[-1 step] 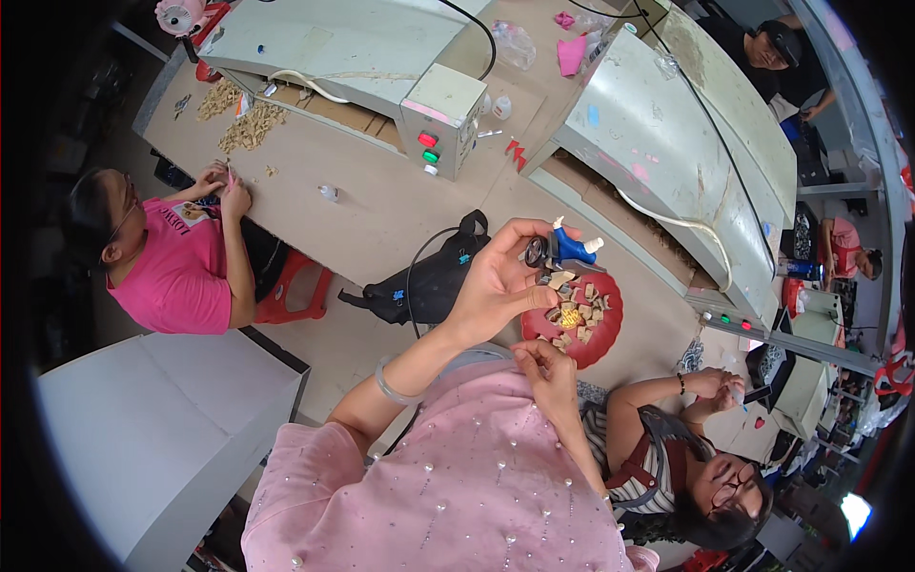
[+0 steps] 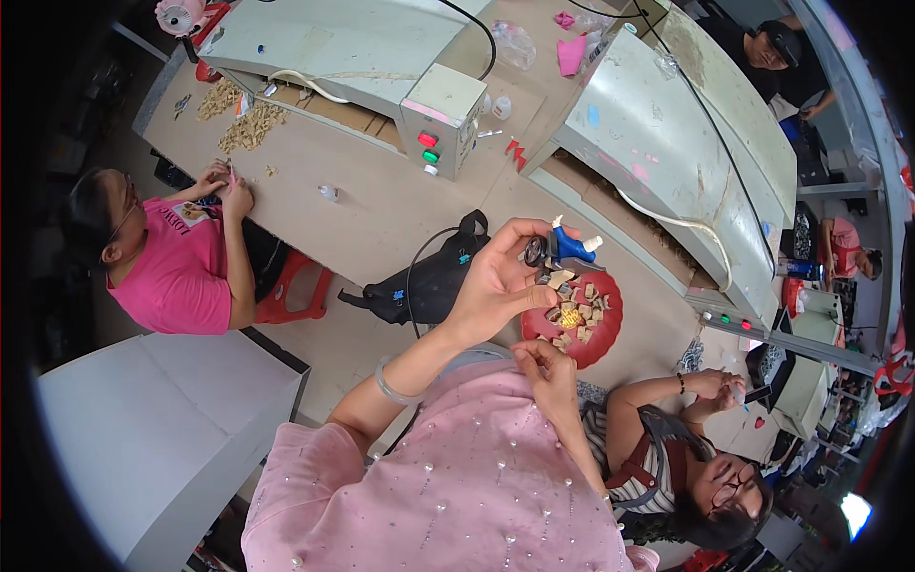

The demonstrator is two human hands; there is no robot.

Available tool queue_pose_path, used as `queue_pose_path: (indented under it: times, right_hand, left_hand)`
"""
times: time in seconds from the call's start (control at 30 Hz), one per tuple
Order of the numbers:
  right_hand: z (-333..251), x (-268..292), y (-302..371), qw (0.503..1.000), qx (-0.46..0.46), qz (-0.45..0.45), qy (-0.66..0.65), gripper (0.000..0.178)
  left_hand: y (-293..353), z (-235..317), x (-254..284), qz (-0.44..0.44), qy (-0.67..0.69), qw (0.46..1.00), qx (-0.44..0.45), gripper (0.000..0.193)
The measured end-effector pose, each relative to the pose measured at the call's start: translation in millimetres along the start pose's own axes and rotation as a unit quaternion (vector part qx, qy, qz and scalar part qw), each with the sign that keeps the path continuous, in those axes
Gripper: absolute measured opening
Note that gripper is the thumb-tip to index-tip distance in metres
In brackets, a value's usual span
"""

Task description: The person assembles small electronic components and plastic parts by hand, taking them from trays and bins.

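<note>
My left hand (image 2: pixel 498 276) is raised in front of me, its thumb and fingers closed on a small toy figure (image 2: pixel 575 250). The figure has a blue body and cream-white parts, with a dark wheel-like piece beside it. Right below it is a red scalloped bowl (image 2: pixel 607 336) holding many small tan pieces (image 2: pixel 583 334) and something yellow. My right hand (image 2: pixel 549 375) is at the bowl's near edge, close to my chest. Its thumb and forefinger are pinched together, and whatever they hold is too small or hidden to make out.
Two pale machine housings (image 2: pixel 334 48) (image 2: pixel 658 143) stand on the long table (image 2: pixel 372 205). A black bag (image 2: pixel 443 281) lies left of my hands. A person in pink (image 2: pixel 181 267) works at the left; another person (image 2: pixel 686 467) sits close on my right. A white box (image 2: pixel 162 419) fills the lower left.
</note>
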State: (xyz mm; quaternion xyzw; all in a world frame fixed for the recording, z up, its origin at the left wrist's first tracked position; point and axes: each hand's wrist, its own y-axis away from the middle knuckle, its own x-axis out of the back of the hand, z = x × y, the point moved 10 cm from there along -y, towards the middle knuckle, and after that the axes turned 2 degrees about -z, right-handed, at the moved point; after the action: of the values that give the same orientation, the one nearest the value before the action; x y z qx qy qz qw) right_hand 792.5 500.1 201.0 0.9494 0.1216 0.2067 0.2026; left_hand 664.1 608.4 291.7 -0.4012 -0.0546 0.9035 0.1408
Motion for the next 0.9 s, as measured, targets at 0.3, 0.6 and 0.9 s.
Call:
queue_pose_path:
  times: [0.3,0.6,0.9]
  right_hand:
    - [-5,0,-1,1.0,0.005,0.002,-0.006,0.014]
    - [-7,1,-1,1.0,0.015,-0.002,0.002,0.014]
    - [-16,11,-1,0.999,0.025,0.013,0.017,0.014]
  left_hand:
    - [8,-22,0,0.052,0.136,0.985,0.097,0.066]
    - [11,-28,-19,0.026,0.249,0.955,0.158,0.045]
    - [10,-32,-35,0.014,0.298,0.936,0.187,0.025]
